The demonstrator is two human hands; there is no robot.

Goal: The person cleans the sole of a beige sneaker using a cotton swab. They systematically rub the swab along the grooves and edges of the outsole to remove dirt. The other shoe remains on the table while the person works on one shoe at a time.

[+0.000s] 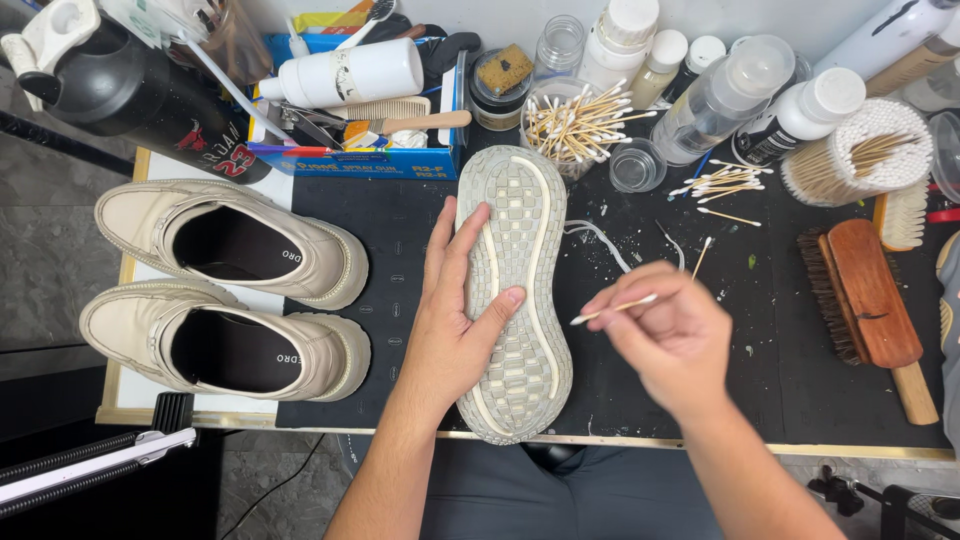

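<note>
The left hand [455,320] wraps its grip around an upturned shoe [515,290], thumb pressed across the grey, grid-patterned sole, fingers along its left edge. The right hand [672,335] pinches a cotton swab [612,309] in a narrow grip, the swab's tip pointing at the sole's right edge, just beside it. The shoe lies toe-away on a black mat on the table [700,445]. To the left sit two cream shoes [225,290] side by side; to the right lies a wooden brush [865,295]; behind stand bottles and a cup of swabs [572,125]
</note>
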